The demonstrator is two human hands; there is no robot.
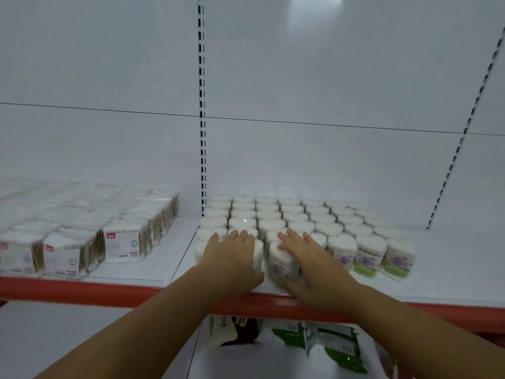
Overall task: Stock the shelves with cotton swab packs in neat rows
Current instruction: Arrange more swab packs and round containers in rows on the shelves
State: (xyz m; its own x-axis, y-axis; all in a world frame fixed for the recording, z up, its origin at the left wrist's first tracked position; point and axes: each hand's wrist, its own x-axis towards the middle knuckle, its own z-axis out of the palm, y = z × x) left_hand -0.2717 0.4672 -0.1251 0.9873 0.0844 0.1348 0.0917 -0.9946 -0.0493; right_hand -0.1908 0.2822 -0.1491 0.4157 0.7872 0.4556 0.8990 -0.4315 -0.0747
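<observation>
Left hand (pixel 232 255): lies over the left pack (pixel 258 257), fingers across its lid and thumb curled down its front, clasping it.
Right hand (pixel 308 265): clasps the right pack (pixel 281 266) the same way, fingers on the lid, thumb low on the purple-and-green label.
Both packs: upright, side by side, just behind the shelf's red edge (pixel 82 291).
Rows of packs (pixel 297 214): heart-shaped lids, directly behind the held pair, reaching the back panel.
Square packs (pixel 120 242): on the neighbouring bay, well apart to the left.

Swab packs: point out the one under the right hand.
The green-labelled pack second from left in front, gripped by the right hand; the leftmost pack sits under the left hand.
</observation>
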